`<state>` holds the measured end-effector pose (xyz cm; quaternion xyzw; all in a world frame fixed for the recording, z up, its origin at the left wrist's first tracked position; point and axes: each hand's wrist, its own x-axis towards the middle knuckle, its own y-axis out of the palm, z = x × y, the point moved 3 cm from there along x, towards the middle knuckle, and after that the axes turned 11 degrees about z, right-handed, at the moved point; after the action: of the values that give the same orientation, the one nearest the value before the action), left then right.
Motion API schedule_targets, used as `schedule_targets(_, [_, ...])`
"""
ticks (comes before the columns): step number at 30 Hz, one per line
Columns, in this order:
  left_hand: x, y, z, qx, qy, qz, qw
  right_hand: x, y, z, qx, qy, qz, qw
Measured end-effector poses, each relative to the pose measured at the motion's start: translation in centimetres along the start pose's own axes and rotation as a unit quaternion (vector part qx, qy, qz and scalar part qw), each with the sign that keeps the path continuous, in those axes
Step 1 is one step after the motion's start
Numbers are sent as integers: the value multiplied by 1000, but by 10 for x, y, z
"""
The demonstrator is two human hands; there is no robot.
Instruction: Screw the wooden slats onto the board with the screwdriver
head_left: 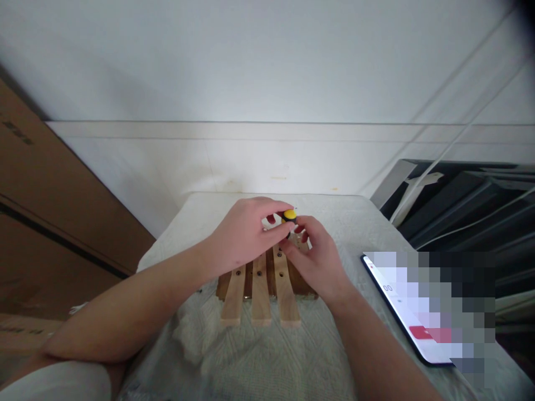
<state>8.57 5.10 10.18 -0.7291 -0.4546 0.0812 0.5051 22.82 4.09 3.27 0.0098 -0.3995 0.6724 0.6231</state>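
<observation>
A screwdriver [289, 215] with a short yellow and black handle stands roughly upright over the wooden pieces; its tip is hidden. My left hand [254, 231] grips the handle between thumb and fingers. Close below it, the curled fingers of my right hand [315, 253] meet around the tool's lower part; whether they pinch the shaft or a small screw cannot be made out. Beneath both hands, three pale wooden strips [261, 303] lie side by side across a brown wooden board [308, 287]. Dark screw heads show in the strips, and the right strip has a hole [281, 274].
A pale textured cloth [326, 345] covers the table. To the right lies a phone [401, 312] with a lit, partly blurred screen. Large cardboard [62, 195] leans at left, a white wall [267, 67] rises behind, and dark items [480, 206] stand at right.
</observation>
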Motion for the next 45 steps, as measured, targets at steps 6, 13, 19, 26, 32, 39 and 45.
schedule_targets(6, [0,-1,0,-20,-35,-15,999,0,1,0,18,32,-1,999])
schedule_targets(13, [2,1,-1,-9,-21,-9,1000,0,4,-1,13,35,-17,999])
schedule_targets(19, [0,-1,-3,-13,-24,-17,999,1,3,-3,14,40,-10,999])
schedule_targets(26, [0,-1,-2,-11,-35,-29,999,1,1,2,-17,-13,-3,1000])
schedule_targets(32, [-2,-3,-6,-3,-20,-39,999,1,2,3,-8,-12,22,1000])
schedule_targets(39, [-4,-2,-5,-32,-18,-11,999,0,2,0,5,-28,18,999])
schedule_targets(45, [0,-2,0,-29,-53,-27,998,1,4,-3,-5,2,6,1000])
